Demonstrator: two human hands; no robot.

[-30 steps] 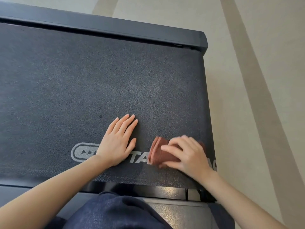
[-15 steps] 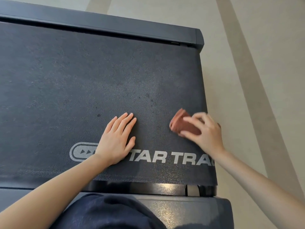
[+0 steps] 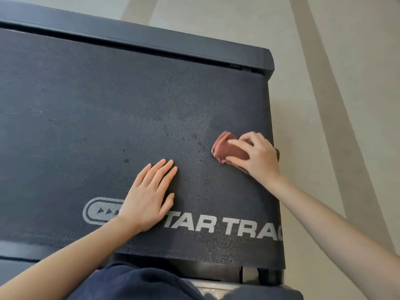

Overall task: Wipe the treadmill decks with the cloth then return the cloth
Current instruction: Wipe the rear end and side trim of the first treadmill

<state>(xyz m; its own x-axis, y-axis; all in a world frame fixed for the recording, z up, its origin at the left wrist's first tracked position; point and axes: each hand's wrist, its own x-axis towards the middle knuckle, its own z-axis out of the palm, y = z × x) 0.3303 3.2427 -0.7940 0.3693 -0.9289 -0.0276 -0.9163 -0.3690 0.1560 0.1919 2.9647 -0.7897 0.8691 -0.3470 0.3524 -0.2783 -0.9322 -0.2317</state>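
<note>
A dark textured treadmill deck [image 3: 108, 109] with white lettering fills most of the view. My right hand [image 3: 258, 156] grips a folded reddish-brown cloth [image 3: 227, 148] and holds it against the belt near the deck's right edge. My left hand [image 3: 149, 195] lies flat on the belt, fingers straight, just above the logo. Part of the cloth is hidden under my right palm.
A dark side rail [image 3: 151, 37] runs along the far edge of the belt. Beige floor with darker stripes [image 3: 337, 105] lies to the right. A dark blue garment [image 3: 138, 284] and a metal frame part [image 3: 216, 286] sit at the bottom.
My right hand has carried the cloth from beside the lettering up and to the right along the belt's right edge. My left hand has stayed flat in place.
</note>
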